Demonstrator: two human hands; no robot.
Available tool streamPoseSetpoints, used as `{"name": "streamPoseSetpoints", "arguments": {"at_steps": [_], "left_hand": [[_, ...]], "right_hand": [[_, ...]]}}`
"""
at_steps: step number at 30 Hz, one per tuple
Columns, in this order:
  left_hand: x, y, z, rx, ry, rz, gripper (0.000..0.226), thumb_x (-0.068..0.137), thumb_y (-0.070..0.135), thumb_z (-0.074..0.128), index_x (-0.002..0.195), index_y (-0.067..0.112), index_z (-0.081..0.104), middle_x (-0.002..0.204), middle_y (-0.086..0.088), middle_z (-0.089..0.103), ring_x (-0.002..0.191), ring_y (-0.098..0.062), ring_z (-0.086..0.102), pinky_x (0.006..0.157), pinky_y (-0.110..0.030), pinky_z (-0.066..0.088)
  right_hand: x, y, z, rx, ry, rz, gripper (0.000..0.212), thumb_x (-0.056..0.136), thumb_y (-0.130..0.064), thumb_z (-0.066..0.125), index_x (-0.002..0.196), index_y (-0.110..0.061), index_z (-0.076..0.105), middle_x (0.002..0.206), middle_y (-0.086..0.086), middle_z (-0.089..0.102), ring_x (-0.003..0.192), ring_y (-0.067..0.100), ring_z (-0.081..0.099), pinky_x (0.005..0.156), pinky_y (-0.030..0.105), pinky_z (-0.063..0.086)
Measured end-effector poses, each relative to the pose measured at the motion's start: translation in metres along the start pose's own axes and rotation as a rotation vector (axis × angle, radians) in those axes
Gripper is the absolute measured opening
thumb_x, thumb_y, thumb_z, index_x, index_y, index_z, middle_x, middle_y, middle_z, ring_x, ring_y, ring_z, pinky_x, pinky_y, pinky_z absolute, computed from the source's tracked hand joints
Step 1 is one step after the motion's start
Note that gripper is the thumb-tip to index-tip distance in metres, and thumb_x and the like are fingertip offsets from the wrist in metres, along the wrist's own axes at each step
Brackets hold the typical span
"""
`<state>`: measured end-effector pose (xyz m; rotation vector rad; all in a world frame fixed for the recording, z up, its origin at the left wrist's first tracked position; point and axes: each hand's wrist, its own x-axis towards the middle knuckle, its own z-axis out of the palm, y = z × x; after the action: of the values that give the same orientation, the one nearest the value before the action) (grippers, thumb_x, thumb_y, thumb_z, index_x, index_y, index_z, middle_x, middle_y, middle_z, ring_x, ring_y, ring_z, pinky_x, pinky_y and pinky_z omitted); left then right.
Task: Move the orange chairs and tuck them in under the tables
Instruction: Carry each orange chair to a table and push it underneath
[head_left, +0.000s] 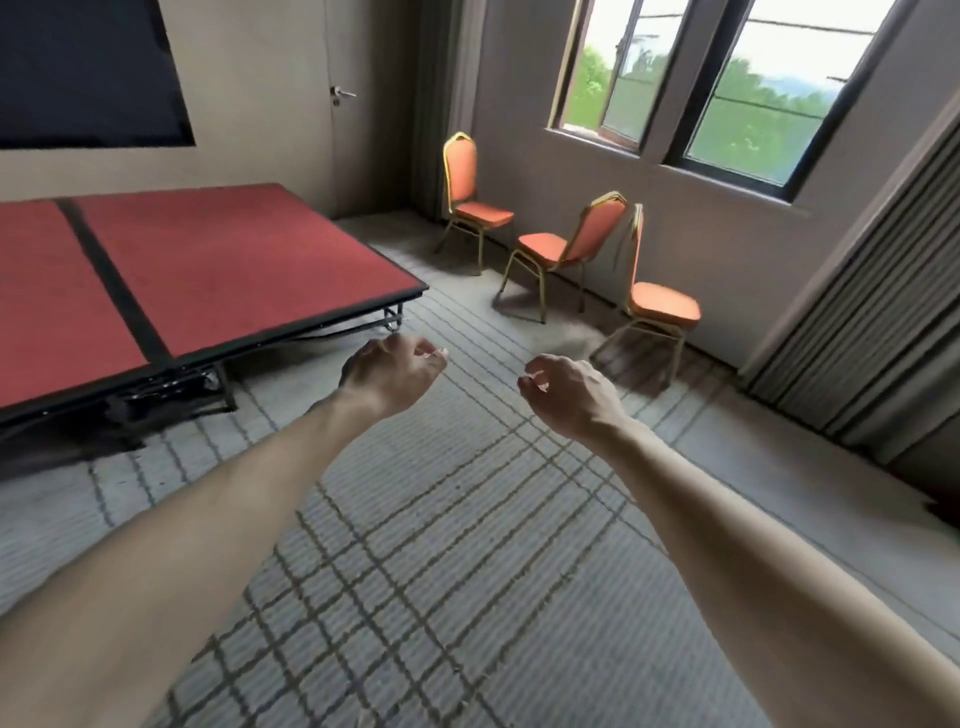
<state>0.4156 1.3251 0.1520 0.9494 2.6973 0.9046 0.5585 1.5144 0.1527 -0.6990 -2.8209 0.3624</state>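
While both hands (389, 371) curl empty, the nearest chair (657, 299) looks blurred

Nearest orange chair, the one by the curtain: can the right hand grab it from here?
Probably not yet. The right hand hangs empty, well short of the nearest orange chair; only bare carpet lies between, so stepping closer should do.

3 orange chairs (545, 244) upright nr wall.

Head camera is looking forward and down past my left hand (387, 371) and right hand (569, 392), chairs (545, 249) well beyond.
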Motion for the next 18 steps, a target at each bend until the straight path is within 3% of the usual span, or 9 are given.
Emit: {"name": "streamPoseSetpoints", "arguments": {"at_steps": [5,9,13,18], "left_hand": [[0.115,-0.007,-0.012,0.018,-0.019,-0.033,0.064,0.080,0.070,0.039,0.118,0.027,0.067,0.123,-0.006,0.069,0.112,-0.027,0.064,0.093,-0.040,0.052],[0.222,-0.017,-0.010,0.069,-0.005,-0.012,0.048,0.090,0.060,0.048,0.118,0.026,0.068,0.123,-0.006,0.069,0.113,-0.028,0.063,0.096,-0.038,0.051],[0.342,-0.012,0.002,0.059,-0.001,0.009,0.044,0.095,0.055,0.048,0.121,0.024,0.067,0.122,-0.004,0.069,0.110,-0.025,0.063,0.084,-0.031,0.047],[0.494,0.005,0.014,0.168,-0.021,0.059,0.046,0.095,0.059,0.046,0.125,0.028,0.063,0.125,-0.006,0.067,0.117,-0.027,0.060,0.093,-0.037,0.046]], "right_hand": [[0.124,0.008,0.001,-0.015,0.017,0.008,0.037,0.096,-0.051,0.048,0.126,-0.034,0.061,0.120,-0.009,0.069,0.118,0.019,0.059,0.090,0.031,0.046],[0.231,0.023,0.013,0.023,0.048,0.014,0.037,0.097,-0.051,0.048,0.127,-0.034,0.060,0.122,-0.011,0.068,0.121,0.019,0.056,0.092,0.032,0.044],[0.340,0.052,0.032,0.063,0.073,0.011,0.037,0.096,-0.049,0.048,0.127,-0.033,0.061,0.121,-0.010,0.068,0.118,0.019,0.058,0.089,0.032,0.045],[0.491,0.086,0.039,0.149,0.059,0.038,0.036,0.095,-0.048,0.048,0.123,-0.030,0.063,0.118,-0.007,0.068,0.116,0.020,0.058,0.087,0.031,0.044]]}}
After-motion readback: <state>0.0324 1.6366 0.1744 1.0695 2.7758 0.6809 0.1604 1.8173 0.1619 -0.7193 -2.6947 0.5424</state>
